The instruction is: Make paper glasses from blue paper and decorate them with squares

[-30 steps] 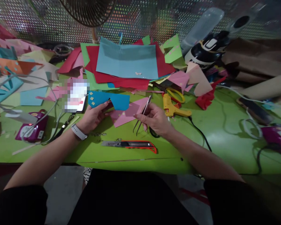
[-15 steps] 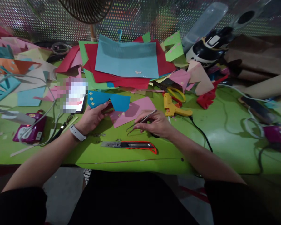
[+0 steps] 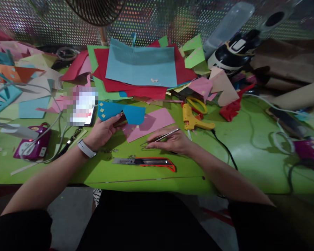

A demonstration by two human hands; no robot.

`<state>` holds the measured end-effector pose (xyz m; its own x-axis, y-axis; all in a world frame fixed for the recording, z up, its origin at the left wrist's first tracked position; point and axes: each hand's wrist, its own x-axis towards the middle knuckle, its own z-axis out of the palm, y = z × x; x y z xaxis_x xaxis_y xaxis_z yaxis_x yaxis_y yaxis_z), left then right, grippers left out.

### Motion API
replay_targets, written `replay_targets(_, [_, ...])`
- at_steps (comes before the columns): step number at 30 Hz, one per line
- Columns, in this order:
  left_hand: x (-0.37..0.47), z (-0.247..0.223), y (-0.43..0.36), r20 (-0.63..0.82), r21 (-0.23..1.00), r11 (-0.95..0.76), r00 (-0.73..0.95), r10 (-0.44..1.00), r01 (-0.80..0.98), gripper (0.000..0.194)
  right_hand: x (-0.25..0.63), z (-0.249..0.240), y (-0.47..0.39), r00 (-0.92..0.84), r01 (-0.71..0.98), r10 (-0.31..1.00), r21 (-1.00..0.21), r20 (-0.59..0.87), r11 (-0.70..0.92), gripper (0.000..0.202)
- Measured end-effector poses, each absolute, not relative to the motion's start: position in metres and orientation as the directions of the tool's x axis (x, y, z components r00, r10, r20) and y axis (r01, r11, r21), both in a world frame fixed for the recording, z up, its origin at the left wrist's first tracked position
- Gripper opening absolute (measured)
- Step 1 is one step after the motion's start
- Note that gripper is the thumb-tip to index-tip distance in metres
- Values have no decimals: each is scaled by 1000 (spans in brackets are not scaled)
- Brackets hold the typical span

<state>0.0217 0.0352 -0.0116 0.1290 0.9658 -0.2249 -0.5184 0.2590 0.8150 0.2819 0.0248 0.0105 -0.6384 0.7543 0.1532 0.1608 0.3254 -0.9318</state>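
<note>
Between the thumb and fingers of my left hand (image 3: 102,132) is a folded piece of blue paper (image 3: 134,114) with a notch at its middle. Small pale yellow diamonds show on its left part. My right hand (image 3: 170,141) pinches a pair of metal tweezers (image 3: 162,136), their tips pointing left over the green table. Whether the tips hold anything is too small to tell. A pink paper sheet (image 3: 154,122) lies under and between my hands. Nearer my body, a utility knife (image 3: 143,161) with an orange-edged handle lies flat beside tiny scraps (image 3: 111,151).
A yellow glue gun (image 3: 192,120) with a black cord lies right of my right hand, by yellow-handled scissors (image 3: 197,104). Stacked coloured sheets (image 3: 141,66) stand behind. On the left are a lit phone (image 3: 83,108), a purple power box (image 3: 32,143) and loose cables.
The tweezers in my right hand have tilted flatter, and that hand has shifted slightly. My left hand and the blue paper stay in place.
</note>
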Motion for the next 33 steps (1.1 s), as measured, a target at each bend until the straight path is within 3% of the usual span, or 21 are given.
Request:
replay_targets(7, [22,-10,34,-242,822,277,134,961,-497,23,268,-9,23,-343,55,930,-986,128,156,17])
replay_targets(14, [23,-11,35,-233,829,267,131,964,-492,23,258,-19,27,-188,5,971,-989,146,149,27])
replay_targets(33, [21,-11,35,-248,843,277,124,961,-460,25,253,-27,38,-273,-38,960,-997,71,63,24])
